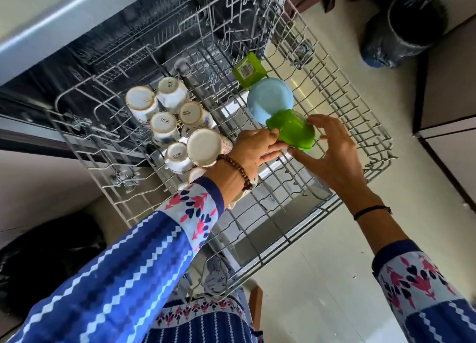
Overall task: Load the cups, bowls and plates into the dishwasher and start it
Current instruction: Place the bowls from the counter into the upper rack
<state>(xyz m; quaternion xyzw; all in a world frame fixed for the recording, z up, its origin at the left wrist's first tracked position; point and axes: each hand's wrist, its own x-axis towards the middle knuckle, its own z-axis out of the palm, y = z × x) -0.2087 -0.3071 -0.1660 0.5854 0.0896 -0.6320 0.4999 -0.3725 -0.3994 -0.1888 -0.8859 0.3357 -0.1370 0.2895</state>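
The left grip (253, 149) pinches the near-left rim of the upturned green bowl (292, 130) between thumb and fingers. The right grip (332, 152) curls round its right side, thumb at the rim. Just beyond both grips, a blue bowl (270, 98) touches it on the rack (360, 105). Upturned cups (164, 123) stand left of the left grip.

A wire dishwasher rack (360, 110) is drawn out over the open door. On its left part, white cups (204, 146) are set mouth-down in a tight cluster, their bases up. Along the middle, a green square container (248, 69) is placed base-up, with a pale blue bowl (270, 98) tilted just beside it and a green bowl (292, 128) touching the blue one's edge. The right part is bare wire.
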